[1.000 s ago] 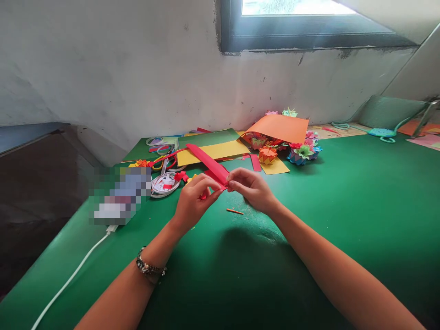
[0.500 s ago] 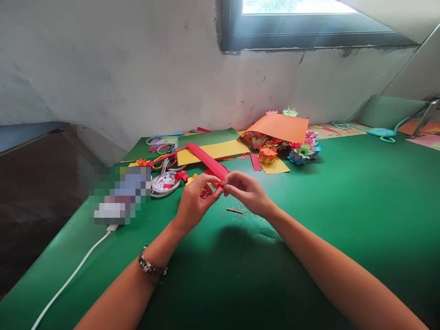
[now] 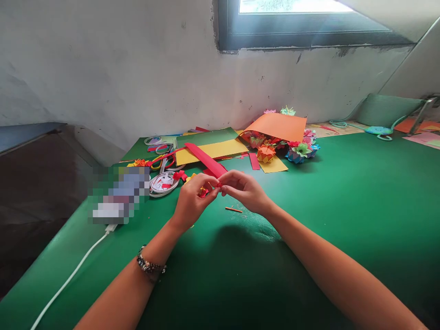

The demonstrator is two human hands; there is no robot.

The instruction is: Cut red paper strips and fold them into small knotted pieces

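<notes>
My left hand (image 3: 193,200) is closed in a pinch on a small piece of red paper (image 3: 218,184), most of it hidden by fingertips. From the other side, my right hand (image 3: 248,192) pinches the same piece with thumb and forefinger. Behind the fingers lies a long folded red paper strip (image 3: 205,159). Small yellow and red paper pieces (image 3: 202,191) show partly behind my left hand. A thin brown stick (image 3: 233,210) rests on the green table (image 3: 343,197) just below the hands.
At left are a blurred-out device (image 3: 120,195) with a white cable (image 3: 74,275), a tape roll (image 3: 164,183) and scissors (image 3: 164,161). Farther back lie yellow card (image 3: 211,152), an orange sheet (image 3: 278,127) over paper flowers (image 3: 302,149), and a green cushion (image 3: 388,110).
The view has shifted very slightly. Both hands stay together over the same spot, with only a small movement of the fingertips around the red paper.
</notes>
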